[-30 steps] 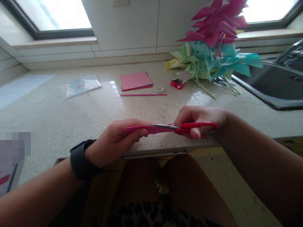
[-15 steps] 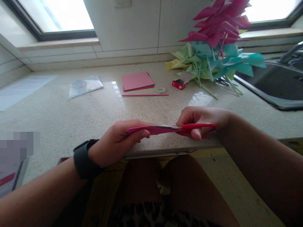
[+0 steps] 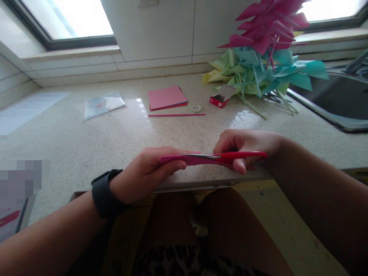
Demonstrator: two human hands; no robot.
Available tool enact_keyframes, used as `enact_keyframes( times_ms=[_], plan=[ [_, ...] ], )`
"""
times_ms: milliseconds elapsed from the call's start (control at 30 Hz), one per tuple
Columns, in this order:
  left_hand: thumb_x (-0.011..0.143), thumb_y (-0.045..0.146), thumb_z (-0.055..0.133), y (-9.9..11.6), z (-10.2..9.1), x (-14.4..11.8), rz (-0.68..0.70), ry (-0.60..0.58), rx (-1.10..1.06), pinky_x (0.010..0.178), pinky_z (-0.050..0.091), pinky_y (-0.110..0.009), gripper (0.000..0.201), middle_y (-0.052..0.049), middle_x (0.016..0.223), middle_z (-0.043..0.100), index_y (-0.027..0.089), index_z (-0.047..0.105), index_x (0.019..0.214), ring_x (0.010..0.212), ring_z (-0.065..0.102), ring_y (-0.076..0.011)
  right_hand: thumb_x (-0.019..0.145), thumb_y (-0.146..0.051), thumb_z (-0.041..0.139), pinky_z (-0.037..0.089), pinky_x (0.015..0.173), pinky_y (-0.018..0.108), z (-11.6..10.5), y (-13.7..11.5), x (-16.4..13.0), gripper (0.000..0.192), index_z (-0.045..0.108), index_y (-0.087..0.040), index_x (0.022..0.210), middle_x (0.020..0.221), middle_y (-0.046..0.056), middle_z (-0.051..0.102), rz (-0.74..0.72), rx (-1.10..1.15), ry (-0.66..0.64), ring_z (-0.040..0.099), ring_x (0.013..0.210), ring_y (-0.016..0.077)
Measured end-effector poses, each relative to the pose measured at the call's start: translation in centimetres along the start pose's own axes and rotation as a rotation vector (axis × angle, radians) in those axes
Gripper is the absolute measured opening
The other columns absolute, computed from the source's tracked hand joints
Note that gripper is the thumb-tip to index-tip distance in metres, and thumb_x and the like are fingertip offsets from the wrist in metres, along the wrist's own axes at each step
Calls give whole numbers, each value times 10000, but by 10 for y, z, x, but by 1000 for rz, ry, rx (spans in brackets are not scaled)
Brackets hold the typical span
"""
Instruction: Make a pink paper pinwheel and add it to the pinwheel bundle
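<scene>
My left hand (image 3: 153, 172) pinches a piece of pink paper (image 3: 198, 160) between thumb and fingers, just above the front edge of the counter. My right hand (image 3: 241, 149) is closed round the red handles of a pair of scissors (image 3: 244, 155). The scissor blades point left and lie along the pink paper, their tips close to my left fingers. From this side I cannot tell how far the blades have cut in. Part of the paper passes under my right hand.
On the speckled counter (image 3: 115, 138) lie a stack of coloured paper (image 3: 166, 98), a thin pink stick (image 3: 176, 115), a tape roll (image 3: 196, 109), a small red box (image 3: 220, 100) and a plastic packet (image 3: 105, 104). Paper pinwheels (image 3: 264, 69) pile up beside the sink (image 3: 342, 96).
The paper and both hands have shifted slightly to the right. More of the pink paper shows below the scissors near my right hand. The scissors remain in my right hand.
</scene>
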State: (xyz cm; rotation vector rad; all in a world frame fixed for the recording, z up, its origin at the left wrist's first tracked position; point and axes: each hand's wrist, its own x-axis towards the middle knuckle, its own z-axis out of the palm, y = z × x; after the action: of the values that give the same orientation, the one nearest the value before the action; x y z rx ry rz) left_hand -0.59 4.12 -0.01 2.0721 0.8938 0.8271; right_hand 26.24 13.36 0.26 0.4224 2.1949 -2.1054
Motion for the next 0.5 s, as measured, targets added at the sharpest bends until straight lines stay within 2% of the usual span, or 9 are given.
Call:
enact_keyframes(
  times_ms=[367,500],
  plan=[
    [984,303,530,3,1,0,-30,8,25,611,456,-243,264,-39,787,683,127,712,906,672,574,-128,718,-581,805,231,312,146,1,0,1,527,533,-145,597,439,-73,478,15,83,11,380,345,37],
    [978,274,532,3,2,1,-48,13,29,613,444,-237,238,-20,766,666,129,719,947,670,554,-121,720,-555,816,233,312,142,1,0,0,514,549,-135,595,436,-61,491,40,93,25,393,351,38]
  ],
)
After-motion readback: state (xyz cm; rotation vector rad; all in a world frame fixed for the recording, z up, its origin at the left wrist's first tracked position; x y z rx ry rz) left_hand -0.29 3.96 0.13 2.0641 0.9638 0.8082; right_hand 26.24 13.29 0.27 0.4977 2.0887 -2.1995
